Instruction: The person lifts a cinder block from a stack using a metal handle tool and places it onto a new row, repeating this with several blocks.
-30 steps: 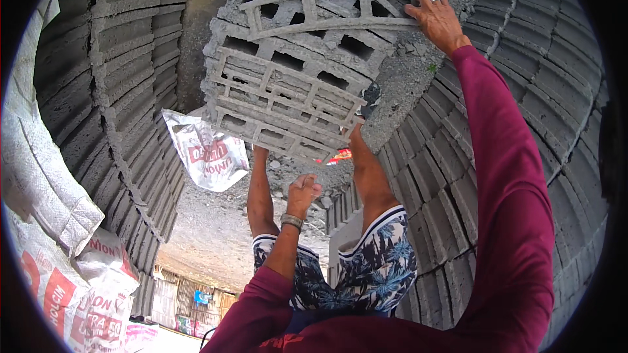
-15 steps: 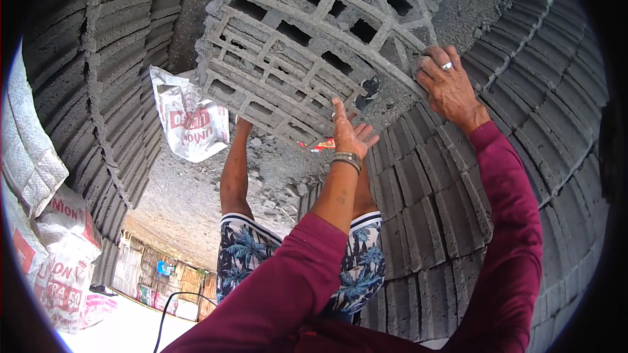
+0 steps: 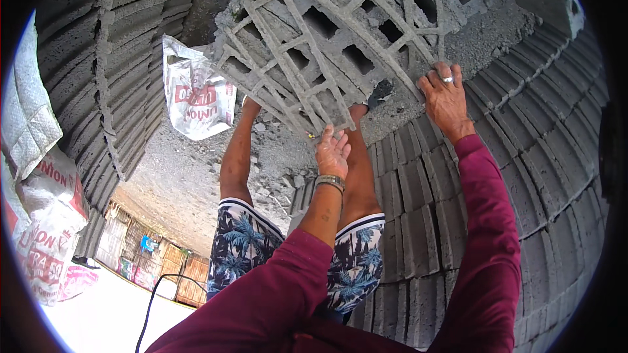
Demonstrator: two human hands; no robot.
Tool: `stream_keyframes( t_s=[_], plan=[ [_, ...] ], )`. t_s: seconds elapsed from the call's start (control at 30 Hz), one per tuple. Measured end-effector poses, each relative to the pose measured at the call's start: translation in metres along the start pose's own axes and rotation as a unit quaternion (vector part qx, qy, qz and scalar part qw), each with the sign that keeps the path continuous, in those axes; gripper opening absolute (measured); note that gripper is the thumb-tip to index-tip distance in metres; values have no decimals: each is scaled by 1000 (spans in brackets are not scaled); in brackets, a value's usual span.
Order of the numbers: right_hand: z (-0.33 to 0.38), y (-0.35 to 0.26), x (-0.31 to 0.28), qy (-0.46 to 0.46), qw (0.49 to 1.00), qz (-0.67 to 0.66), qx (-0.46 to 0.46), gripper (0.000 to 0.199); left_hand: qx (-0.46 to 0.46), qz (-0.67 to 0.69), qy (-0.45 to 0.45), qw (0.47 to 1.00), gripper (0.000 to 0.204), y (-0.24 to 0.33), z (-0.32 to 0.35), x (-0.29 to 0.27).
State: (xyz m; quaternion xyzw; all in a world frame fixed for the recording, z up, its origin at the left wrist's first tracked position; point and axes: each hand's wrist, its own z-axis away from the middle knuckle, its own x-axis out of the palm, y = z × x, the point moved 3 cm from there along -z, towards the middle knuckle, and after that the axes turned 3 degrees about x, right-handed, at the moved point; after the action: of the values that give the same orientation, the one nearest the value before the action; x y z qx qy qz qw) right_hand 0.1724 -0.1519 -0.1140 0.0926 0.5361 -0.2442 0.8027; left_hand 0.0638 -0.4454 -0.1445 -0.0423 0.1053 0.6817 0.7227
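Note:
My left hand [image 3: 332,153] is at the near end of a grey hollow concrete block [image 3: 306,42], its thumb and curled fingers against that end. This block lies aslant on top of another hollow block, its open cells facing up. Farther right, my right hand [image 3: 447,101], with a ring on one finger, curls its fingers over the near end of a long hollow block [image 3: 373,23]. My hand partly hides that end. More hollow blocks [image 3: 451,13] lie beneath and beyond these, overlapping at different angles.
Tall stacks of blocks rise on the right [image 3: 451,222] and the left [image 3: 134,39]. A torn white-and-red sack [image 3: 199,98] lies left of the blocks. More sacks [image 3: 52,229] stand at the far left. Rubble covers the ground [image 3: 190,183] around my legs.
The top block under my left hand has turned, its near end swinging to point toward me. My left hand has drawn nearer and its fingers have closed in. My right hand stays at its block's end.

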Motion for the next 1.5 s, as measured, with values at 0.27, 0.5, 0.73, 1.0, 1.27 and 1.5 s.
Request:
stream_keyframes(
  t_s=[0.27, 0.5, 0.73, 1.0, 1.27, 1.5],
  plan=[
    [-15, 9, -5, -2, 1000, 10, 16, 28, 4, -21, 43, 999, 80, 19, -15, -24],
    [-17, 1, 26, 7, 998, 27, 63, 17, -68, -61, 161, 983, 77, 23, -31, -37],
    [-18, -8, 18, 19, 998, 28, 59, 16, -73, -34, 141, 987, 60, 26, -40, -44],
    [-10, -34, -21, 39, 998, -7, 58, 11, -125, 15, 82, 989, 43, 33, -41, -57],
    [-10, -47, -50, 35, 997, -6, 65, 15, -123, 21, 99, 987, 43, 39, -50, -70],
    [-3, -80, -88, 30, 997, -31, 70, 16, -48, 34, 140, 988, 39, 48, -18, -87]
  ],
)
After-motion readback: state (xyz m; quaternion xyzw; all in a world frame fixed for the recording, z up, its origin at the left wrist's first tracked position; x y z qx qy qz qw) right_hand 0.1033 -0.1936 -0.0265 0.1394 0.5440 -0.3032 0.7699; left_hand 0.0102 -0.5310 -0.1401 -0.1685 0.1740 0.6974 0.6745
